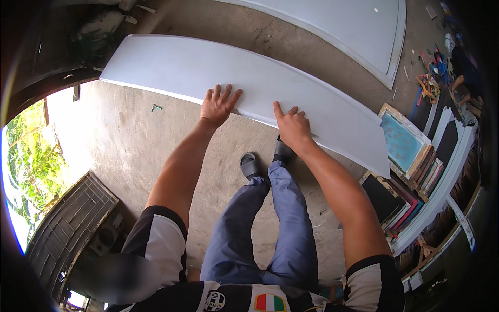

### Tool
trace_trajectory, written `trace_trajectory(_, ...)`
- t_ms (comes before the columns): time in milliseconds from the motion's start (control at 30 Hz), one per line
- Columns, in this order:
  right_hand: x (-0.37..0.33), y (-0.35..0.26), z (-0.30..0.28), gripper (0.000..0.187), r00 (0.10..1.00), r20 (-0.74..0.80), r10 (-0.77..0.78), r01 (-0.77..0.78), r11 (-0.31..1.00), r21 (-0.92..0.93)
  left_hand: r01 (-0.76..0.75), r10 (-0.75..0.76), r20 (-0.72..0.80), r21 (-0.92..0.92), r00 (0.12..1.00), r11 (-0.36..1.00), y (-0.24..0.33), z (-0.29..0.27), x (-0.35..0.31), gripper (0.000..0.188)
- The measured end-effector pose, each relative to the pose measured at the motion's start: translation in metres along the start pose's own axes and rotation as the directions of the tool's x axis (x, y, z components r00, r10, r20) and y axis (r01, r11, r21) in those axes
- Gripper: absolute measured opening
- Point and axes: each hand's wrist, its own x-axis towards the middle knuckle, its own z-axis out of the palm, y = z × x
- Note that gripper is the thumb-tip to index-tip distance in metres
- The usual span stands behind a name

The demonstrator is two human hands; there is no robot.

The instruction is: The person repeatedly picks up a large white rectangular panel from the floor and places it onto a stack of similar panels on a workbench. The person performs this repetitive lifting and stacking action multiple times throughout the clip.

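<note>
Well, I see long white panel [291, 88] stretched crosswise ahead of sandals [250, 165]. Left hand [218, 107] and right hand [293, 127] apart, resting over near edge; whether clamped underneath, cannot tell. Handling looks unfinished; second panel [353, 26] beyond, untouched.

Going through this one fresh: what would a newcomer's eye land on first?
Probably the long white panel across the upper middle, with the left hand and right hand at its near edge. After that, sunlit green foliage at the left, and a blue-faced frame at the right.
</note>
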Motion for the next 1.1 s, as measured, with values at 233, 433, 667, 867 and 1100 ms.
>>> trace_trajectory(233, -0.044, 0.048, -0.015, 0.035, 0.996, -0.056, 0.076, -0.055, 0.945, 0.322, -0.102, 0.120, 0.328, -0.070, 0.937, 0.992, 0.037, -0.101, 0.029, 0.048)
trace_trajectory(433, -0.045, 0.051, -0.011, 0.031, 0.984, -0.138, 0.110, -0.065, 0.953, 0.295, -0.116, 0.150, 0.302, -0.127, 0.942, 0.985, 0.036, -0.101, 0.038, 0.042)
trace_trajectory(667, -0.038, 0.057, -0.005, 0.040, 0.984, -0.124, 0.129, -0.063, 0.898, 0.435, -0.218, 0.241, 0.090, -0.218, 0.966, 0.951, 0.009, -0.084, 0.019, 0.053)
trace_trajectory(867, -0.040, 0.054, -0.008, 0.043, 0.986, -0.109, 0.130, -0.073, 0.906, 0.416, 0.022, -0.008, 0.124, -0.111, 0.992, 0.994, -0.070, -0.089, 0.014, 0.049)
trace_trajectory(1100, -0.052, 0.052, 0.016, 0.050, 0.989, -0.150, 0.008, 0.058, 0.901, 0.431, 0.031, -0.029, 0.288, -0.002, 0.957, 1.000, -0.065, -0.078, 0.000, 0.050)
